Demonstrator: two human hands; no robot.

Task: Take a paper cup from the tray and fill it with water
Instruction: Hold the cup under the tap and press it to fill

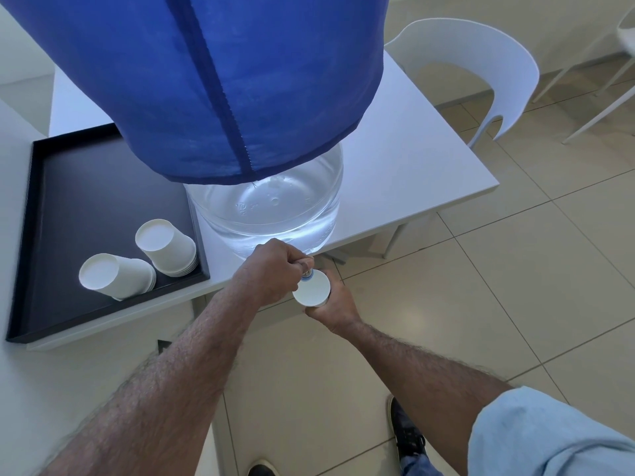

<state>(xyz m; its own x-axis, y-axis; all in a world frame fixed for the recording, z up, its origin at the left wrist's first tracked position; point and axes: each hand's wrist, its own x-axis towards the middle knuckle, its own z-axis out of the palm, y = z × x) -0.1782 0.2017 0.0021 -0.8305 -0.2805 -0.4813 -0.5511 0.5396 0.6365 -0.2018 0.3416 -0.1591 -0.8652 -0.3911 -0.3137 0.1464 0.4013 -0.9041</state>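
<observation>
A big clear water jug (271, 214) under a blue cloth cover (206, 80) stands at the near edge of a white table (405, 173). My left hand (271, 271) is closed on the jug's small tap (307, 269) at its base. Just below the tap, off the table edge, my right hand (331, 305) holds a white paper cup (312, 289) upright. A black tray (86, 187) to the left carries two stacks of upside-down paper cups (165, 247), one tipped over (115, 278).
A white chair (481, 73) stands behind the table at the right, with more chair legs at the far right. Beige tiled floor lies below my arms, and my dark shoes show at the bottom.
</observation>
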